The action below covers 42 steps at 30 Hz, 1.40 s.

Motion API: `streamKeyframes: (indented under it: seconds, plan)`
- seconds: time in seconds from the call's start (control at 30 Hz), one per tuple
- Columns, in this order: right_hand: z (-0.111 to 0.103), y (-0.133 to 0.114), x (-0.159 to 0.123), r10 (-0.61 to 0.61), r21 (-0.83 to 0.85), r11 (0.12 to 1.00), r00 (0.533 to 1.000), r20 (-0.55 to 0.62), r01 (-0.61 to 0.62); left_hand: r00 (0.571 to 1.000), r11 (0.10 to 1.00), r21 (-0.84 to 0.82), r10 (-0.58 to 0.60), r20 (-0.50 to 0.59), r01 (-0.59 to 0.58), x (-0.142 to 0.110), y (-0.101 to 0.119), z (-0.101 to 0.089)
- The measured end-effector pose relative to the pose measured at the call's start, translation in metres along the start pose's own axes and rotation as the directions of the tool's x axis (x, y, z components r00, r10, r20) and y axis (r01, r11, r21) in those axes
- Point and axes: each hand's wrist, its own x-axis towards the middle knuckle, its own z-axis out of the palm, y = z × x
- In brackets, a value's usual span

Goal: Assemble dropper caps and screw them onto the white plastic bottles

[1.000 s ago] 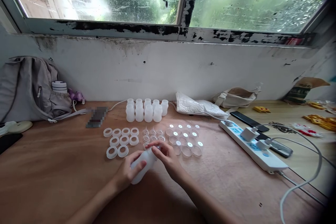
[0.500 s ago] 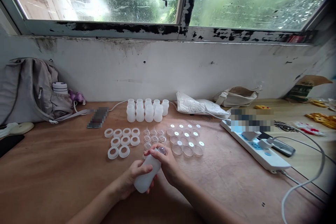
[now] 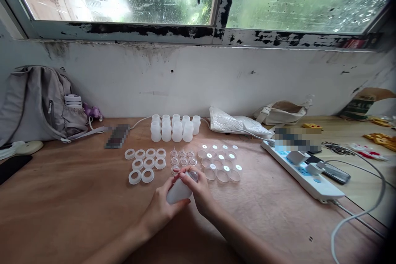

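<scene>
Frosted bottle (image 3: 178,193), lower centre of the frame: tilted, body wrapped by the left hand (image 3: 161,203), neck end pinched in the right hand (image 3: 199,189) beside a clear domed piece (image 3: 194,175). Judged part-assembled; any ring there hidden by fingers. Unjoined at mid-frame: upright bottles (image 3: 177,133), white rings (image 3: 145,163), clear fittings (image 3: 182,161), transparent covers (image 3: 221,161).

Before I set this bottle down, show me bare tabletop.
Bare tabletop: left of your left hand, nearer than the white rings; between your right hand and the power strip. Crowded: beyond your hands, with rings, clear nipples and clear caps.
</scene>
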Motion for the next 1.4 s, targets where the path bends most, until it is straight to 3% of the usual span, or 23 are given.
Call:
streamKeyframes:
  seconds: [0.13,0.23,0.33,0.4,0.47,0.57,0.7,0.83,1.07,1.27,1.33,1.4]
  plan:
    - [-0.003,-0.006,0.002,-0.029,-0.151,0.988,0.995,0.098,0.044,0.993,0.987,0.134,0.096,-0.066,-0.087,0.0,-0.004,-0.002]
    - [-0.012,-0.016,0.009,-0.137,-0.341,0.924,0.982,0.128,0.173,0.992,0.988,0.139,0.086,-0.09,-0.073,0.003,-0.009,-0.006]
    - [-0.037,-0.032,0.023,-0.294,-0.598,0.748,0.952,0.09,0.288,0.992,0.996,0.083,0.039,-0.123,-0.029,0.006,-0.01,-0.01]
    - [-0.06,-0.044,0.034,-0.358,-0.816,0.52,0.932,0.058,0.251,0.989,0.998,0.057,0.024,-0.148,-0.016,0.008,-0.01,-0.013]
    - [-0.081,-0.054,0.041,-0.262,-0.932,0.343,0.965,0.028,0.12,0.986,0.999,0.033,0.012,-0.166,-0.007,0.01,-0.011,-0.015]
    - [-0.101,-0.061,0.042,-0.025,-0.972,0.234,0.999,0.032,0.037,0.984,1.0,0.002,-0.008,-0.178,0.008,0.012,-0.012,-0.017]
    - [-0.103,-0.054,0.038,0.091,-0.96,0.266,0.989,0.119,0.091,0.986,1.0,0.013,-0.011,-0.168,0.013,0.013,-0.013,-0.019]
    - [-0.098,-0.039,0.041,0.097,-0.937,0.348,0.993,0.071,0.033,0.988,0.999,0.039,0.001,-0.154,0.005,0.012,-0.014,-0.019]
    - [-0.095,-0.031,0.044,0.068,-0.947,0.319,0.996,0.049,0.025,0.989,1.0,0.021,0.002,-0.149,0.001,0.011,-0.016,-0.019]
    - [-0.101,-0.041,0.035,0.258,-0.941,0.338,0.959,0.119,0.026,0.99,1.0,0.02,0.006,-0.143,-0.003,0.01,-0.015,-0.02]
    - [-0.098,-0.044,0.034,0.19,-0.936,0.351,0.976,0.109,0.036,0.99,0.999,0.034,0.007,-0.144,-0.002,0.01,-0.013,-0.02]
    - [-0.091,-0.047,0.034,0.042,-0.912,0.405,0.995,0.091,0.066,0.989,0.998,0.063,0.007,-0.148,0.002,0.009,-0.011,-0.022]
